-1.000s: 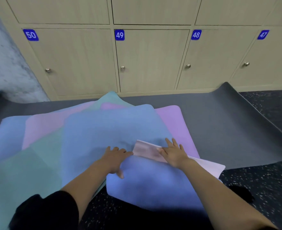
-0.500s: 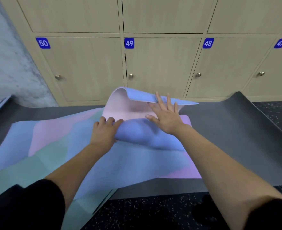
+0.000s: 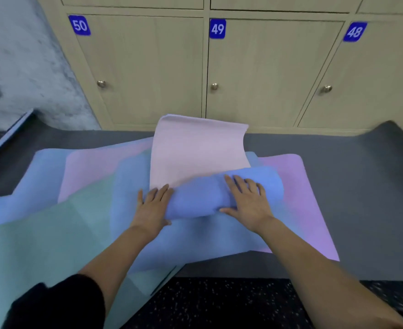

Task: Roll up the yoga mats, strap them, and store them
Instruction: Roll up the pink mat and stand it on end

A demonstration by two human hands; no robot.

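Note:
A blue yoga mat (image 3: 202, 195) with a pale pink underside lies folded over itself on top of a fanned pile of mats. Its near end forms a loose roll, and the pink underside (image 3: 195, 150) stands up behind the roll. My left hand (image 3: 154, 205) presses flat on the roll's left end. My right hand (image 3: 245, 198) lies flat on top of the roll, fingers spread. Under it lie a purple mat (image 3: 297, 186), a teal mat (image 3: 41, 233), a pink mat (image 3: 96, 167) and a light blue mat (image 3: 29, 167).
A large dark grey mat (image 3: 362, 186) covers the floor under the pile, its far right corner curled up. Wooden lockers numbered 50, 49 and 48 (image 3: 217, 67) stand just behind. A grey wall (image 3: 17, 67) is at left. Speckled black floor (image 3: 219, 305) is in front.
The near end of the blue mat was lifted and flipped away from me. Both hands now press it down as a loose roll, further from me than a second ago.

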